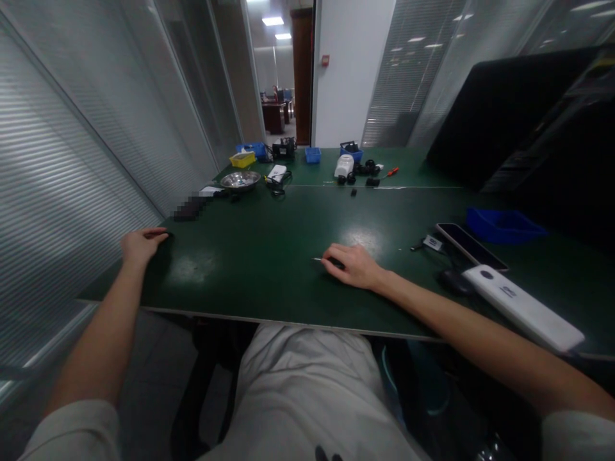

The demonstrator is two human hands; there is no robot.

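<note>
At the left end of the green table (250, 256), my left hand (141, 244) is closed in a pinch. A small dark thing shows at its fingertips, too small to name. My right hand (354, 265) rests on the table a little right of the middle, its fingers closed around a small tool. Only the tool's thin bright metal tip (317, 259) sticks out to the left; the fingers hide most of the rest.
On the right lie a white power strip-like bar (523, 304), a dark flat phone-like slab (471, 246) and a blue tray (504, 226). Further back stand a metal bowl (241, 181), a yellow tray (243, 159), a white device (344, 166) and an orange-handled screwdriver (393, 172).
</note>
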